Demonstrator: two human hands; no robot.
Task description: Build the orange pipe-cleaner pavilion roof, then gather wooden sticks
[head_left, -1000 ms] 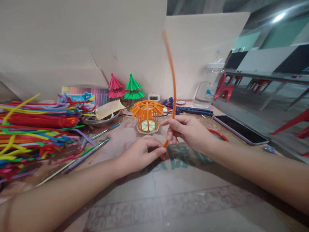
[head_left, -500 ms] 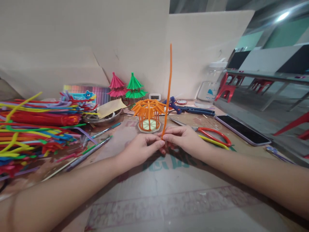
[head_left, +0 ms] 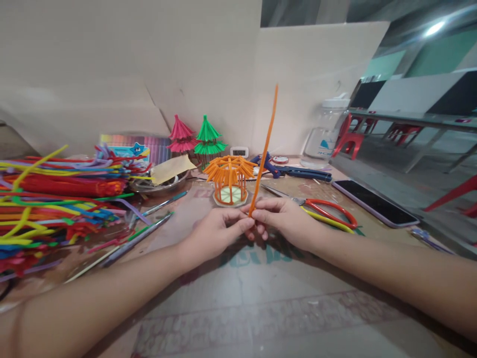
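At frame centre, above the cardboard-covered table (head_left: 261,308) and right of the heaped coloured stems (head_left: 55,199), the left hand (head_left: 216,233) and right hand (head_left: 286,219) were pictured fingertip to fingertip, just below a small orange pavilion (head_left: 230,180), both pinched shut on the lower end of an orange pipe cleaner (head_left: 264,149). Its long axis was held near upright from the hands, leaning toward the upper right; neither hand was placed nearer.

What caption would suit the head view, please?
Left hand and right hand pinch an orange pipe cleaner near an orange pavilion.
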